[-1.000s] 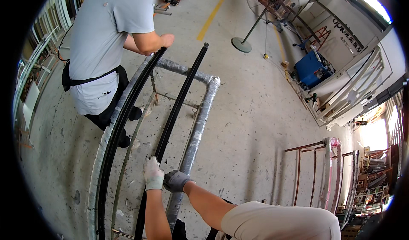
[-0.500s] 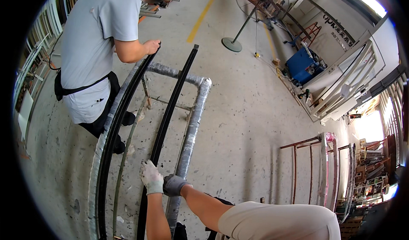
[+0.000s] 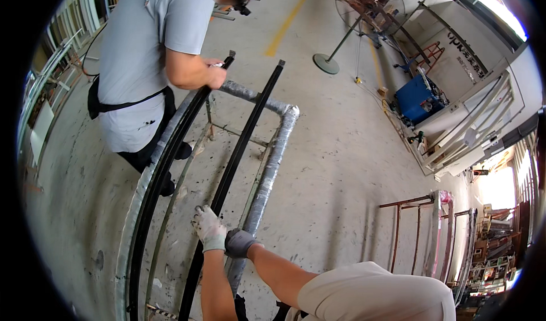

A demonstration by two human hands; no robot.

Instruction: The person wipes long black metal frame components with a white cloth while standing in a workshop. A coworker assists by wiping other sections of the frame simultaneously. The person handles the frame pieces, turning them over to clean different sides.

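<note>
My left hand [image 3: 209, 228], in a white glove with darkened fingertips, lies across a long black bar [image 3: 242, 142]. Its fingers are apart and reach past the bar's left side. Close against its wrist, my right hand [image 3: 240, 243] in a grey glove is curled beside the bar; its fingertips are hidden, so what it grips cannot be seen. The bar slants away from me over a rack with wrapped, silvery padded rails [image 3: 267, 187]. More black bars [image 3: 165, 164] lie side by side along the rack's left rail. A co-worker's hands [image 3: 215, 75] are at their far end.
The co-worker [image 3: 153, 53] stands at the rack's left in a grey shirt. Beyond are a round stand base [image 3: 326, 64], a large fan and a blue machine [image 3: 420, 99]. Another rack [image 3: 443, 224] stands at right. Long profiles [image 3: 94, 8] lean at far left.
My left hand's fingers have lifted and spread from around the bar. The co-worker's hands have come nearer along the left bars. The whole view has shifted slightly.
</note>
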